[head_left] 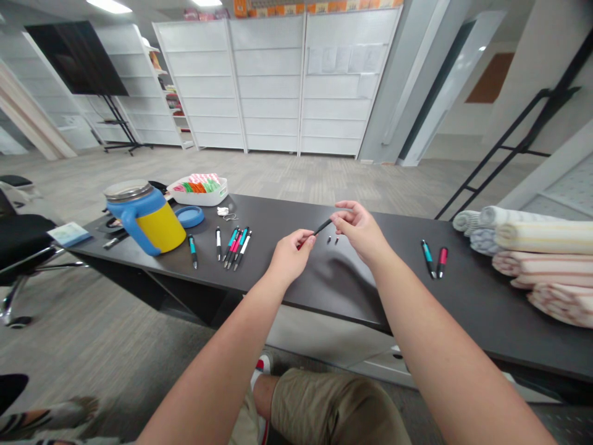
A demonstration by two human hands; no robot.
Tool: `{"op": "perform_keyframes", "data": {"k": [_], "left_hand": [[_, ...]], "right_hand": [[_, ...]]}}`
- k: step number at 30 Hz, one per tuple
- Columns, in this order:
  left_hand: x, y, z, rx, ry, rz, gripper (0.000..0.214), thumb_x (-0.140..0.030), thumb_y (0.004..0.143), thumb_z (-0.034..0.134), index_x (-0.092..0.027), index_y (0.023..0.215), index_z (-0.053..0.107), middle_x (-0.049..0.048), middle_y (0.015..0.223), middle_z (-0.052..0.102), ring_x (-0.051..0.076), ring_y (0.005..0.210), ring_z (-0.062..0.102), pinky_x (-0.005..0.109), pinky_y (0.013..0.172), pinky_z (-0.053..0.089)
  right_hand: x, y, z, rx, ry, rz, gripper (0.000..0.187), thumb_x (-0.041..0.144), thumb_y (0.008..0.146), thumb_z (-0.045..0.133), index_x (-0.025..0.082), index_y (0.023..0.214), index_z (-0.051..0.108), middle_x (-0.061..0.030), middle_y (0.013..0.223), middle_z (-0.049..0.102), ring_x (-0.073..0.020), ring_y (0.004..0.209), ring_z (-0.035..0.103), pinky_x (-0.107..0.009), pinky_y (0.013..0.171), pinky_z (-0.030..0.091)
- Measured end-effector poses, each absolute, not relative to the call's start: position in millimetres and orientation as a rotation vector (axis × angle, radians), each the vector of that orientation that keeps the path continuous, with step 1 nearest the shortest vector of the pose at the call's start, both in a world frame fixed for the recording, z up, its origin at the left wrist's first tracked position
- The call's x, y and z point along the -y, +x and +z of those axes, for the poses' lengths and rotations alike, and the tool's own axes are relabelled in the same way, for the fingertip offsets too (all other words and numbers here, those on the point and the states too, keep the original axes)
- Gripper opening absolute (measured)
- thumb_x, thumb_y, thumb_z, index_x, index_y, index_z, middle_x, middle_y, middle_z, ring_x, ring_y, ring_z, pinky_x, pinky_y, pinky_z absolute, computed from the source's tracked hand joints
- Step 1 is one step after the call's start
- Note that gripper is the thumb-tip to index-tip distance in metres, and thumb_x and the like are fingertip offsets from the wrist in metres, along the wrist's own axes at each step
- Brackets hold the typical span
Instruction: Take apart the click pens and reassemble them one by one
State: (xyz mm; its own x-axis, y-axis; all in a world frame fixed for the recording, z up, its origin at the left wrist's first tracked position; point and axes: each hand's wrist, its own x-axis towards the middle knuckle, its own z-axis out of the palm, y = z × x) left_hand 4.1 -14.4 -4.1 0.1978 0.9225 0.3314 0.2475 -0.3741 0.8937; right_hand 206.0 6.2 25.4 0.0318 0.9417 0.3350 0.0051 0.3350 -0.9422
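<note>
Nearest the camera, below the desk (467,303), your lap in khaki shorts (338,408). Forearms reach forward from both sides, hands meeting over the desk top.

Your left hand (291,253): thumb and fingers pressed together, pinching the near end of a slim dark pen part (323,227). The part is held up off the desk, tilted, its far end running up and right toward your right hand (359,228). Right hand: fingers bent, thumb and fingertips drawn in right at that far end; can't tell if they grip it or only hover beside it. So the part sits between your two hands, bridging the gap.

Two tiny parts (333,240) lie on the desk below the right fingertips, side by side, apart from each other.

Off to your right, a teal pen (427,259) and a pink pen (443,262) lie near each other; past them, rolled cloths (546,253) stacked. To your left: a bunch of teal, pink and white pens (236,247), a white-and-black pen (218,243) just beside, then a lone teal pen (193,251) by the blue-and-yellow mug (164,225).

Farther back, a round blue lid (189,216) and a white basket (204,199) of colourful packets. Beyond: carpet, white shelving (264,80), black screen (74,59) on a stand.
</note>
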Motion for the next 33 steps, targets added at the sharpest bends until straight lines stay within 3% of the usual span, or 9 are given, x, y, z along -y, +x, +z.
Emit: {"op": "perform_keyframes", "data": {"k": [8, 22, 33], "left_hand": [[13.8, 3.9, -5.1, -1.117, 1.755, 1.229, 0.024, -0.036, 0.095, 0.062, -0.02, 0.108, 0.076, 0.0054, 0.091, 0.077, 0.018, 0.082, 0.069, 0.028, 0.078, 0.052], [9.0, 2.6, -12.0, -1.143, 1.737, 1.206, 0.021, -0.035, 0.093, 0.065, -0.018, 0.099, 0.074, 0.0074, 0.091, 0.078, 0.018, 0.084, 0.072, 0.029, 0.079, 0.055], [12.7, 2.4, -7.2, -1.119, 1.777, 1.147, 0.017, -0.03, 0.094, 0.063, -0.018, 0.1, 0.073, 0.004, 0.088, 0.078, 0.016, 0.082, 0.072, 0.027, 0.08, 0.054]], "right_hand": [[-4.2, 204.7, 28.6, 1.326, -0.959, 0.895, 0.049, 0.041, 0.074, 0.083, 0.025, 0.112, 0.057, 0.0012, 0.085, 0.067, -0.0147, 0.07, 0.058, -0.029, 0.061, 0.047], [-3.4, 212.7, 29.7, 1.485, -0.997, 0.792, 0.041, 0.041, 0.082, 0.078, 0.024, 0.113, 0.057, -0.0007, 0.09, 0.069, -0.0136, 0.066, 0.055, -0.029, 0.061, 0.044], [-1.2, 221.7, 32.0, 1.58, -1.054, 0.795, 0.042, 0.041, 0.082, 0.079, 0.026, 0.114, 0.056, -0.0016, 0.091, 0.072, -0.0148, 0.067, 0.059, -0.03, 0.062, 0.045]]}}
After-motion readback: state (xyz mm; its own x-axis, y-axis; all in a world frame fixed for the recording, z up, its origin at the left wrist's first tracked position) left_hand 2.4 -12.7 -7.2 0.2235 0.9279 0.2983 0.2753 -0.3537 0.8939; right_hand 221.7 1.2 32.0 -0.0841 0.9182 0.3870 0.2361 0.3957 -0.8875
